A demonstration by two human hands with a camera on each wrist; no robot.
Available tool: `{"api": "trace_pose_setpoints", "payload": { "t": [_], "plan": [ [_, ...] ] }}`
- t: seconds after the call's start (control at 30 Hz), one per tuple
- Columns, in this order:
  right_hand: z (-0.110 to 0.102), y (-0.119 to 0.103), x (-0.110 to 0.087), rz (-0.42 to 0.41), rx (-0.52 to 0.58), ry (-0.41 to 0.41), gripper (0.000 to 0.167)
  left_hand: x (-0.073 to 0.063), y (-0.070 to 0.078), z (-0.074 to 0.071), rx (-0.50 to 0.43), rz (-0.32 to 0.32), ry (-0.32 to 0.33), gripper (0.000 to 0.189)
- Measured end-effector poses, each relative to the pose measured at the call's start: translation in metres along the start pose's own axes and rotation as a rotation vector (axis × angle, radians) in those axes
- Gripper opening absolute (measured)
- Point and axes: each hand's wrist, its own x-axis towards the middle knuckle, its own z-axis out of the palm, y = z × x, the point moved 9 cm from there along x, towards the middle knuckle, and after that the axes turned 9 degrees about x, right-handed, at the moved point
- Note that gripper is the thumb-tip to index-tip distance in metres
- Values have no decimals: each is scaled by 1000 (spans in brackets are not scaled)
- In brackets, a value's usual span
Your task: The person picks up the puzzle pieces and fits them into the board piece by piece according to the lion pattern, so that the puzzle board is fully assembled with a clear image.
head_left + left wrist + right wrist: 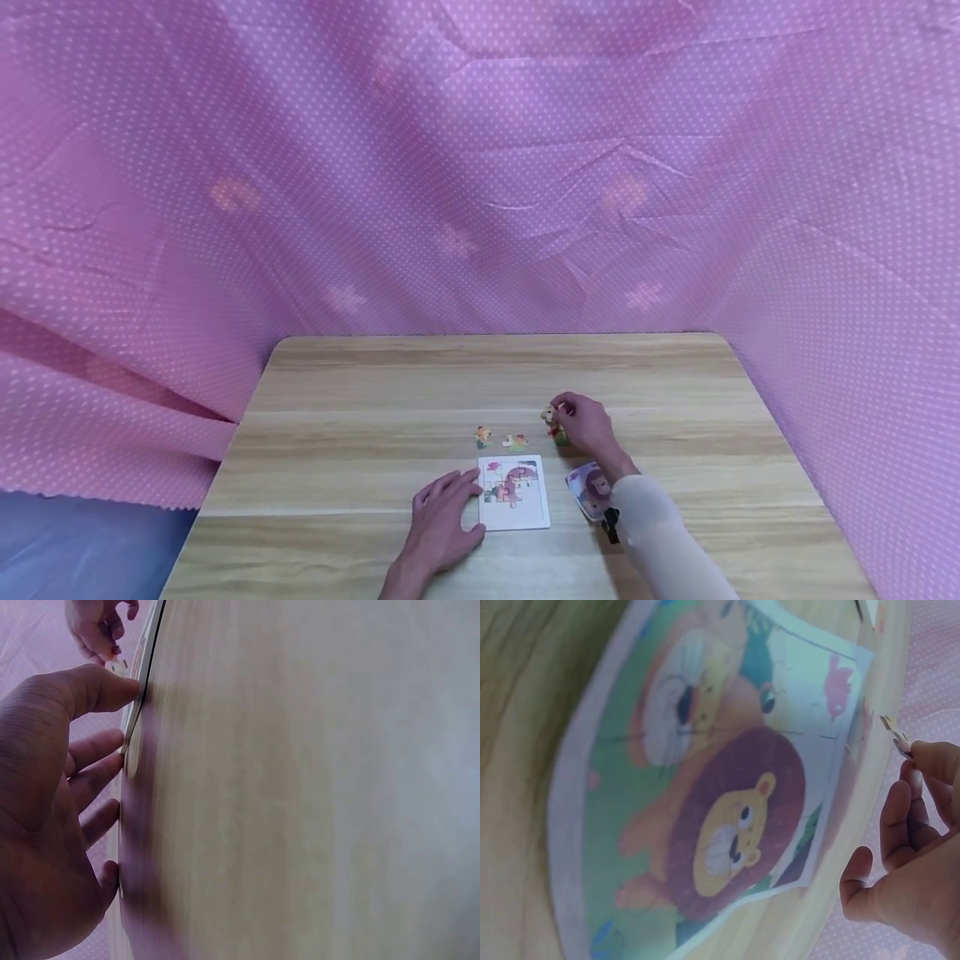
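A white square puzzle board (528,514) lies on the table, its upper part partly filled with joined pieces (512,485) of a lion picture. Along the board's left edge rests my left hand (444,523), fingers spread and thumb touching the rim. Beyond the board to the right, my right hand (588,427) pinches a small puzzle piece (897,738) between thumb and fingertips, just over the table. Another piece (560,438), green and red, lies beneath that hand. Two loose pieces, one orange (482,435) and one green and white (516,442), lie behind the board.
A picture card (735,825) with lions and a pink bird lies right of the board, partly under my right forearm. A black wrist device (611,525) is by the white sleeve (660,533). Pink dotted cloth (480,167) hangs around the wooden table (337,433).
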Motion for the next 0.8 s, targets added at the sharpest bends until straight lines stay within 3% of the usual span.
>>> {"api": "trace_pose_setpoints", "payload": {
  "t": [0.47, 0.8],
  "plan": [
    [1, -13, -12, -62, 56, -27, 17, 6, -3, 0, 12, 2, 0, 47],
    [3, -10, -19, -35, 142, -59, 16, 8, -2, -2, 10, 10, 20, 47]
  ]
}}
